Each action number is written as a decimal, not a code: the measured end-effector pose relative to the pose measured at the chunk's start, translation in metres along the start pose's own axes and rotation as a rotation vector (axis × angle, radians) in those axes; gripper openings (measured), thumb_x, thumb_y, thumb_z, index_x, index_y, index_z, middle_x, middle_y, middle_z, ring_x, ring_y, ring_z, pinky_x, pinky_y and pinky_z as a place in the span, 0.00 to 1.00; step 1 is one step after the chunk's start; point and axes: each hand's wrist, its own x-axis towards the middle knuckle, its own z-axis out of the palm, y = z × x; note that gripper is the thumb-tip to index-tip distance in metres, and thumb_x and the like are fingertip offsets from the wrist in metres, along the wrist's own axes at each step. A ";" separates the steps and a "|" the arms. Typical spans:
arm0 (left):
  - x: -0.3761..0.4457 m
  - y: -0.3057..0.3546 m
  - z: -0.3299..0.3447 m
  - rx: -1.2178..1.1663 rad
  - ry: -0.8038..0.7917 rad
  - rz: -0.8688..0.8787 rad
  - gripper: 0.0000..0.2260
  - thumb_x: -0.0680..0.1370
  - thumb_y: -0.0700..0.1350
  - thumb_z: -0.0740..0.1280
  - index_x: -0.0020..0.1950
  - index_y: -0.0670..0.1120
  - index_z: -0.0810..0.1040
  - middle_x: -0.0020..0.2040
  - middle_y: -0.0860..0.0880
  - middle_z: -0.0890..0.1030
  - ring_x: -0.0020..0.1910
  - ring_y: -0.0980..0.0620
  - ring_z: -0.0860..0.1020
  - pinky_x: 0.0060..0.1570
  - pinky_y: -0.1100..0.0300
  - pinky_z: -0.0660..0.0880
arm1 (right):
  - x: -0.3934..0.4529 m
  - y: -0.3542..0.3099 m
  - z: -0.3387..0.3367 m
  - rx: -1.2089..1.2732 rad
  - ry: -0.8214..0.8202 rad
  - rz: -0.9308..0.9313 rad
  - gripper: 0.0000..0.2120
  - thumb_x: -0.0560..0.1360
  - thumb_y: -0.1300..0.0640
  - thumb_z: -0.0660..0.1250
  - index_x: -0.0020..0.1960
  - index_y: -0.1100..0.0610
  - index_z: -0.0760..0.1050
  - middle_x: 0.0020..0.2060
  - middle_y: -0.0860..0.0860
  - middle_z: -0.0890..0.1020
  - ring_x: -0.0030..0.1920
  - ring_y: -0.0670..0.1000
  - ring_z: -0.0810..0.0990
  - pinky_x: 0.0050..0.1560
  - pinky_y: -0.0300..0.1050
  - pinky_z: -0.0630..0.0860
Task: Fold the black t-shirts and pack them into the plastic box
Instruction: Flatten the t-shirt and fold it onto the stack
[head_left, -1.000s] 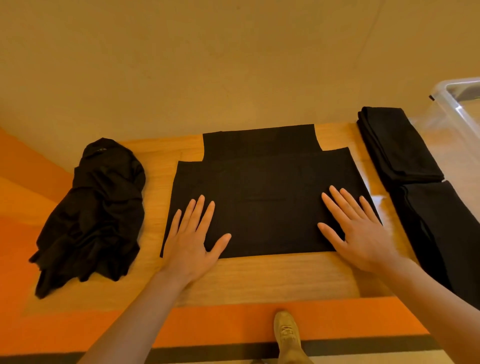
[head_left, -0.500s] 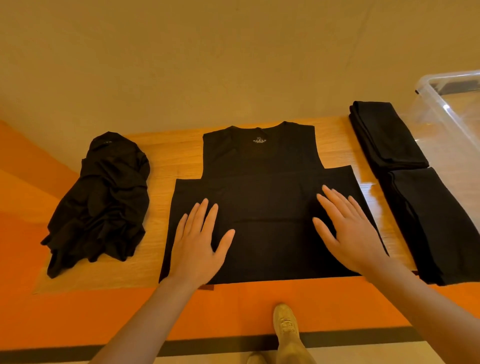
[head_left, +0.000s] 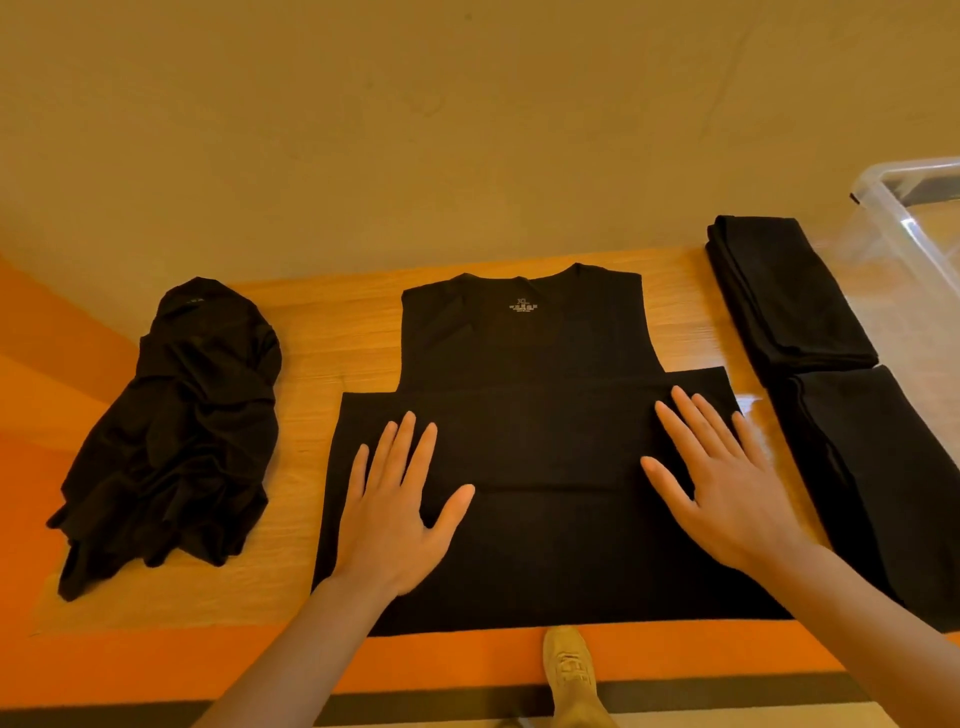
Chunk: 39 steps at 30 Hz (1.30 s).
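So there's a black cotton t-shirt (head_left: 524, 415) spread flat in the middle of the wooden tabletop, neckline at the far side with a small pale XL label showing, sleeves tucked in, and its lower part doubled up in a wide band across the middle. Off to the left sits a crumpled heap of black t-shirts (head_left: 176, 436), not folded at all. On the right, two folded black t-shirts (head_left: 826, 374) lie end to end, just beside the clear plastic storage box (head_left: 914, 228) at the table's right edge.
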 end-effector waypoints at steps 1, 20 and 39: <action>0.007 0.002 -0.003 -0.044 0.030 -0.005 0.35 0.76 0.69 0.39 0.79 0.54 0.46 0.79 0.52 0.44 0.77 0.55 0.40 0.75 0.52 0.40 | 0.007 -0.001 -0.003 0.023 0.028 -0.003 0.36 0.74 0.31 0.34 0.77 0.47 0.43 0.77 0.45 0.43 0.76 0.44 0.37 0.76 0.47 0.37; 0.205 0.008 -0.007 0.084 0.001 -0.052 0.43 0.70 0.76 0.39 0.79 0.53 0.43 0.79 0.50 0.41 0.77 0.50 0.38 0.75 0.48 0.38 | 0.199 -0.009 -0.005 0.018 0.059 -0.061 0.40 0.74 0.32 0.34 0.79 0.54 0.41 0.78 0.48 0.42 0.76 0.46 0.37 0.76 0.49 0.37; 0.156 -0.043 -0.037 -0.173 0.206 -0.052 0.22 0.83 0.55 0.53 0.72 0.46 0.69 0.72 0.48 0.70 0.72 0.50 0.65 0.69 0.51 0.57 | 0.135 0.021 -0.037 0.012 0.051 -0.224 0.25 0.80 0.47 0.54 0.73 0.57 0.65 0.74 0.53 0.65 0.74 0.53 0.62 0.72 0.50 0.61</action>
